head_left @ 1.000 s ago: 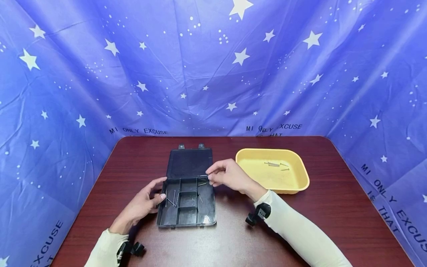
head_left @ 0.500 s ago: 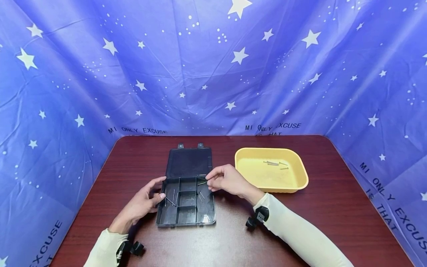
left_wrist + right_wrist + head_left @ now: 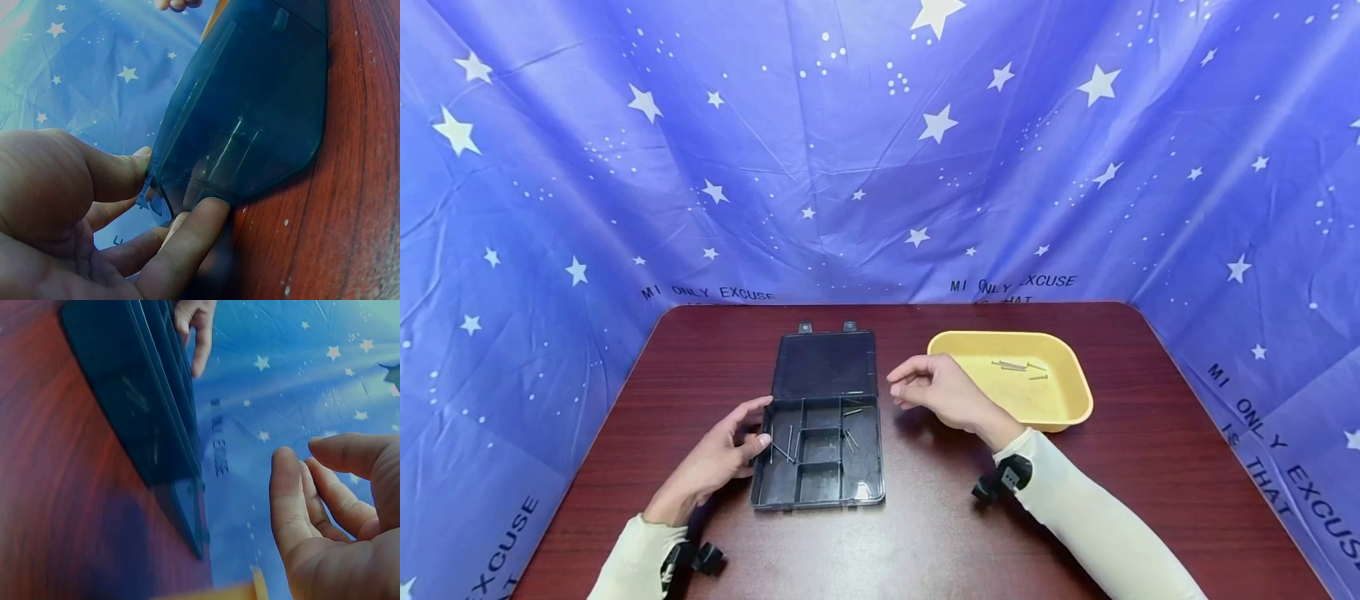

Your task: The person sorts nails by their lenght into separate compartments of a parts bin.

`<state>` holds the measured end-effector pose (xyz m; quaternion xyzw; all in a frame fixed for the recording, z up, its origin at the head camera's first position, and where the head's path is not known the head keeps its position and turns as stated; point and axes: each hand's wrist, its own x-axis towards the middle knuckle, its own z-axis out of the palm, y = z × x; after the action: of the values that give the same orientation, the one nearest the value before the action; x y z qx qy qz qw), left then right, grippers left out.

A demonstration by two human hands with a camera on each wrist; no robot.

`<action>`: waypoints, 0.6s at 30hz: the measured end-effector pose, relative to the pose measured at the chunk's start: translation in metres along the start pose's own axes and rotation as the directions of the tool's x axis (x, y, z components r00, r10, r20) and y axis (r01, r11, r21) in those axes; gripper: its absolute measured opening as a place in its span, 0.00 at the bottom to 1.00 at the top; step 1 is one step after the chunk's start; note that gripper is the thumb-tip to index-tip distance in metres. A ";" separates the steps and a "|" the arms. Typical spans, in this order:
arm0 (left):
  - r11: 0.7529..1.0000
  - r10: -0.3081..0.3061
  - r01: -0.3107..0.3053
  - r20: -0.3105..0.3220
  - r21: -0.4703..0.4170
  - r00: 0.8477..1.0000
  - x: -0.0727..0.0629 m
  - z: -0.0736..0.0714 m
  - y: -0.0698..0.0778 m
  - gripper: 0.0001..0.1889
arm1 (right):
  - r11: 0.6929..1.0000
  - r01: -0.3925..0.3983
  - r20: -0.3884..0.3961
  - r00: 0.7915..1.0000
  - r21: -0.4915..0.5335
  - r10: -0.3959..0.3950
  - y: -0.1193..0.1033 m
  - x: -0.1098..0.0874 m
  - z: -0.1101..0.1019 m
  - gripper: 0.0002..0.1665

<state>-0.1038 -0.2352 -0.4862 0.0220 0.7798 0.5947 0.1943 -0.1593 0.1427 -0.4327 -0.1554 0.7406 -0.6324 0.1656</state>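
Observation:
A dark see-through compartment box [image 3: 822,506] lies on the table, its lid [image 3: 826,365] laid back behind it. My left hand [image 3: 718,454] grips its left wall, thumb at the upper edge and fingers along the outside; the left wrist view shows this hold too. Several thin nails [image 3: 782,452] lie in the long left compartment. More nails [image 3: 851,439] are in the right-hand column, with brassy ones near its back. Right of the box, my right hand [image 3: 943,392] hovers over the table, thumb and forefinger apart with nothing between them in the right wrist view.
A yellow tray [image 3: 1084,392] stands on the right, holding several loose nails [image 3: 1011,366]. The reddish-brown table [image 3: 925,533] ends in front of a blue star-printed cloth [image 3: 850,167] at the back and sides.
My right hand has let go of a nail at the box's right column and drawn away to the right. Two nails now show there side by side. My left hand stays put.

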 end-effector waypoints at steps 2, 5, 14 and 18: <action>1.000 0.000 0.000 0.000 0.001 1.000 0.000 0.000 0.000 0.34 | 1.000 0.001 -0.029 1.000 -0.009 -0.002 0.000 -0.002 -0.010 0.15; 1.000 0.002 -0.002 -0.001 0.004 1.000 0.000 0.000 0.001 0.34 | 0.999 0.010 -0.067 0.998 -0.034 -0.012 0.002 -0.005 -0.029 0.16; 1.000 0.015 -0.015 0.001 0.009 1.000 0.000 -0.001 0.002 0.34 | 0.984 -0.004 -0.173 0.985 -0.176 -0.027 0.022 -0.015 -0.091 0.19; 1.000 0.005 -0.004 -0.006 0.016 1.000 0.001 0.000 0.000 0.34 | 0.964 -0.076 -0.229 0.973 -0.254 0.017 0.030 -0.021 -0.114 0.20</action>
<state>-0.1046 -0.2354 -0.4863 0.0234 0.7851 0.5889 0.1903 -0.1914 0.2575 -0.4448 -0.0858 0.8347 -0.5389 0.0738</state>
